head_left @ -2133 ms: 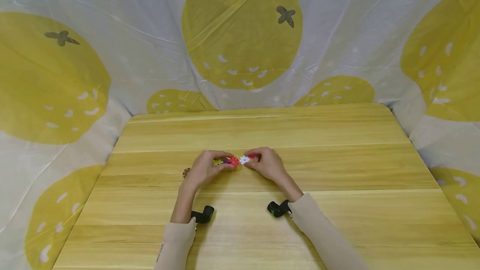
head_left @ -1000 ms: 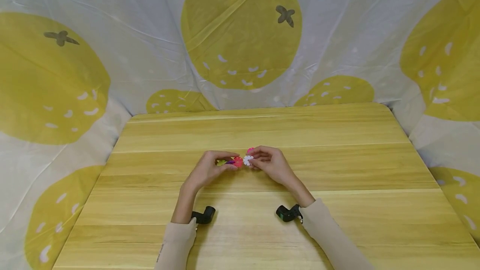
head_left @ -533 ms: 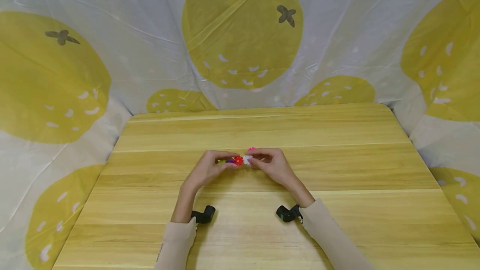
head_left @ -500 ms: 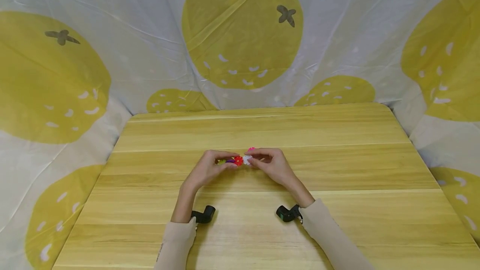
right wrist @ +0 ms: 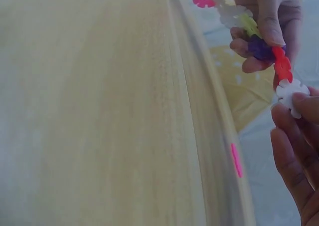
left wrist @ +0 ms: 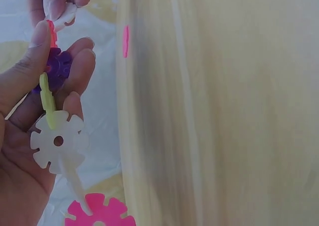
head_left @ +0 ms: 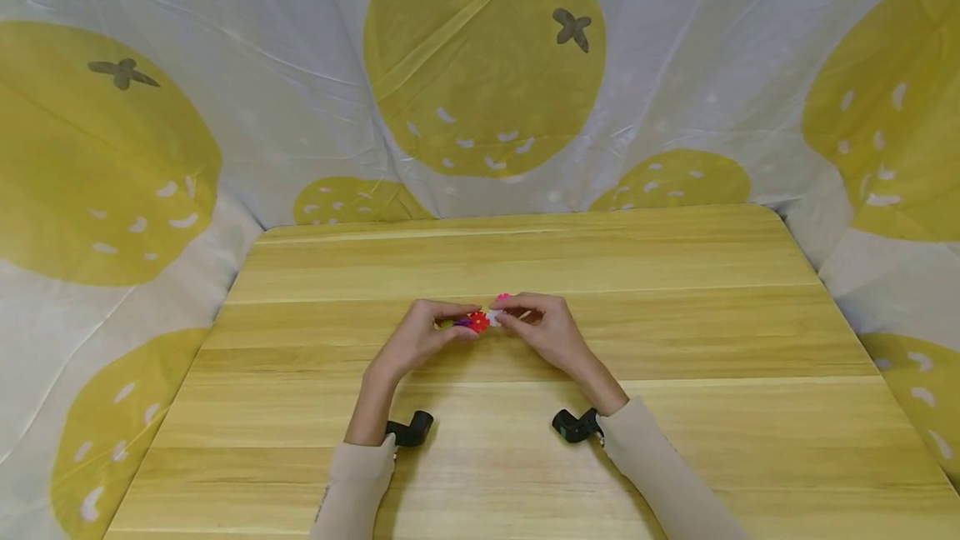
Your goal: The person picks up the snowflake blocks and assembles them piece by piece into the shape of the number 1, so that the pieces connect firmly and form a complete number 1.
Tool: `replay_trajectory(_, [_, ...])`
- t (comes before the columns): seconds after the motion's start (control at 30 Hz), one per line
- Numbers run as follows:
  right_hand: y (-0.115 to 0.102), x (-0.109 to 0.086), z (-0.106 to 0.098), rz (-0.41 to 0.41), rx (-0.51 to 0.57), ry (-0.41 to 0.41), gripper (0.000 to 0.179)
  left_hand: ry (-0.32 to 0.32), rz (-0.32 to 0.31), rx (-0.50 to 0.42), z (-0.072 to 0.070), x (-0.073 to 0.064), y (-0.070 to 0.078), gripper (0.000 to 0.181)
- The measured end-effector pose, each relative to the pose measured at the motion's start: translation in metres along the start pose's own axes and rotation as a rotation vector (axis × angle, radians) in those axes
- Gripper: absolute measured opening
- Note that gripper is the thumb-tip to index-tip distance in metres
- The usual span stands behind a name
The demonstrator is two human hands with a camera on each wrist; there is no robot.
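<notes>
Pinching the red disc [head_left: 478, 322] in our left hand [head_left: 415, 338] and the white disc [right wrist: 287, 92] in our right hand [head_left: 552, 333], we have both touching above the table [head_left: 637, 273]. We'd best push squarely, pinching close in so nothing flexes.

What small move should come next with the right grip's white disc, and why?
I'd probably press the white disc gently further onto the red disc. Their edges already meet, but I can't tell whether the slots are locked. The right grip pinches the white disc, while the left grip holds the chain near its red end, giving support to push against.
</notes>
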State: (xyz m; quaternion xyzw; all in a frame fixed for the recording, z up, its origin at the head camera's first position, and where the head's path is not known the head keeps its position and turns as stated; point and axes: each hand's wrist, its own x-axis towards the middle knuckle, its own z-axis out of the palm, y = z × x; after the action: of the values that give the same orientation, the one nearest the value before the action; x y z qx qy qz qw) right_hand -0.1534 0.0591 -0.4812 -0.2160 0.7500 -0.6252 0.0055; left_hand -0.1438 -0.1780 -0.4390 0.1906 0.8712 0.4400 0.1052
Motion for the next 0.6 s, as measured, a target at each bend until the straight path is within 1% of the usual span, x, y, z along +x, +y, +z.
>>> replay_trajectory(0.13, [-0.0008, 0.0001, -0.0017, 0.016, -0.005, 0.003, 0.015, 0.000, 0.011, 0.006, 0.0019, 0.0013, -0.0004, 0.035])
replay_trajectory(0.2, [-0.0007, 0.0001, -0.0021, 0.030, 0.011, -0.005, 0.015, 0.002, 0.012, 0.008, 0.0023, 0.0015, -0.0007, 0.035])
replay_trajectory(0.33, [-0.0008, 0.0000, -0.0022, 0.051, 0.084, -0.026, 0.015, 0.002, 0.021, 0.011, 0.0025, 0.0016, -0.0016, 0.034])
replay_trajectory(0.47, [0.0002, -0.0002, -0.0021, 0.059, 0.135, -0.040, 0.015, -0.013, 0.038, -0.007, 0.0022, 0.0014, -0.0023, 0.033])
replay_trajectory(0.6, [0.0000, -0.0003, -0.0023, 0.064, 0.131, -0.057, 0.014, -0.031, 0.039, -0.035, 0.0014, 0.0004, -0.0010, 0.032])
